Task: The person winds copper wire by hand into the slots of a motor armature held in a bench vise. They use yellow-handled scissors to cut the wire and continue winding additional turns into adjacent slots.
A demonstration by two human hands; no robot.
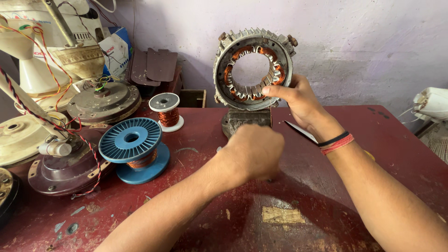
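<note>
Near the front edge of the red, scratched surface [289, 219], two bare arms reach in. Closest is the left hand [254, 151], curled into a fist over the middle of the surface. It looks blurry, and I cannot tell if it pinches anything.

Further back, the right hand [298, 100] holds the round metal motor ring [253, 65] by its right side, with a finger hooked into the hole. Two bands, black and red, sit on that wrist [337, 142]. The ring stands upright on a grey metal block [246, 120], near the back edge. Inside the ring are shiny copper wire coils [242, 50].

To the left, a big blue spool [133, 149] with a little copper wire sits on the surface. Behind it stands a small white spool [166, 112] wrapped in copper wire.

By the left edge lie old fan motors [102, 100] with red and yellow wires [56, 79]. Farthest back is a pale wall [354, 42].
</note>
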